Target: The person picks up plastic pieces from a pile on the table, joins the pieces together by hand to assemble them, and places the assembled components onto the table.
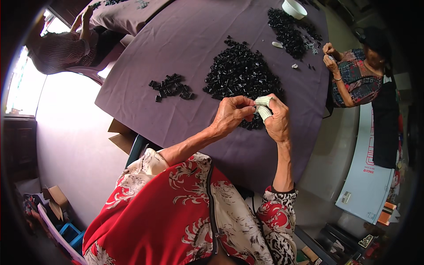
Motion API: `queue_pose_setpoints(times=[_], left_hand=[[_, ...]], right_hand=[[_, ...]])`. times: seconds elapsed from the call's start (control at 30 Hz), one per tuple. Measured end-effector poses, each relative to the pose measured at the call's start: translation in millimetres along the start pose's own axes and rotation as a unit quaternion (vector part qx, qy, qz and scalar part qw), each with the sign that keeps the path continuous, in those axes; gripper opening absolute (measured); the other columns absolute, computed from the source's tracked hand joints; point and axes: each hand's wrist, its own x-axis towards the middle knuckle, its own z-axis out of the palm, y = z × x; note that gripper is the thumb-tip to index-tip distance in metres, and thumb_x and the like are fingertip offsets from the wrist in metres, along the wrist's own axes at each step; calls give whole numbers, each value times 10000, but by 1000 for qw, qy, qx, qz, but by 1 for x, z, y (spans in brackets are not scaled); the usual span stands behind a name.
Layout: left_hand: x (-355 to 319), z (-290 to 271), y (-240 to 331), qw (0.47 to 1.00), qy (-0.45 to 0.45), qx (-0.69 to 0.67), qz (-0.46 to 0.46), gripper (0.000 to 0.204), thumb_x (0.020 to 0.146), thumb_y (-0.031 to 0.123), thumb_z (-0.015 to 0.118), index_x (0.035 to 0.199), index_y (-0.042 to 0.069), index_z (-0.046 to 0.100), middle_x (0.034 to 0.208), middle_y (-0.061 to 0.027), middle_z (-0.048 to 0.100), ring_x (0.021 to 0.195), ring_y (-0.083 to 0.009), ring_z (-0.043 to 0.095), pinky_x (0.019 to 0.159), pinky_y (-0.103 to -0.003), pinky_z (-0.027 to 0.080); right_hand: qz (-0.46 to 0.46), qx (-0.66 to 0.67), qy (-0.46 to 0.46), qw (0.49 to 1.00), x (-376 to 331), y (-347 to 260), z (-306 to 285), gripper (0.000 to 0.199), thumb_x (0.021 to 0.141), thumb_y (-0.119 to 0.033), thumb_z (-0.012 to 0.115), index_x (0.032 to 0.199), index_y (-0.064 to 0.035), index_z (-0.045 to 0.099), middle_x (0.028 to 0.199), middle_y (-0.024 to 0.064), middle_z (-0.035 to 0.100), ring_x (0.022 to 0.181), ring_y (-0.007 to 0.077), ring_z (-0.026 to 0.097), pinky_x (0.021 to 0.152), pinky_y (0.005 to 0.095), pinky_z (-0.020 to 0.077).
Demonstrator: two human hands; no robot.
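Note:
Over the near edge of a large heap of small black plastic pieces (240, 70), my two hands meet fingertip to fingertip. My left hand (229, 115) is closed in a pinch, thumb against fingers. Knitted off-white finger covers (264, 101) sit on the thumb and forefinger of my right hand (278, 123), which is pinched shut too. Whatever lies between the fingertips is too small and hidden to make out. To the left of the big heap, a smaller group of the same black pieces (171, 87) lies on the purple tablecloth (145, 117).
Another black heap (287, 33) and a white bowl (294, 9) are at the far right. A person (357, 75) works at the right edge; another person (66, 51) sits at a second table, upper left. A large pale box (366, 176) stands right, an open carton (121, 137) below the table's left edge.

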Motion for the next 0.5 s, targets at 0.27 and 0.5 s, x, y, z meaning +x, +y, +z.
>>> queue_pose_setpoints(times=[0.27, 0.5], left_hand=[[3, -14, -12, 986, -53, -124, -95, 174, 823, 161, 624, 876, -4, 607, 748, -59, 612, 664, -128, 602, 658, -255, 515], [5, -16, -23, 977, -32, -162, -135, 120, 821, 123, 607, 856, 8, 610, 794, -42, 604, 750, -134, 590, 736, -296, 500]], right_hand=[[11, 37, -4, 999, -7, 10, 10, 215, 718, 25, 610, 931, 8, 585, 812, 101, 587, 708, 240, 578, 644, 307, 475], [-61, -231, -64, 969, -10, -2, 14, 180, 609, -5, 637, 737, 12, 513, 767, 135, 526, 745, 304, 512, 690, 400, 420]])
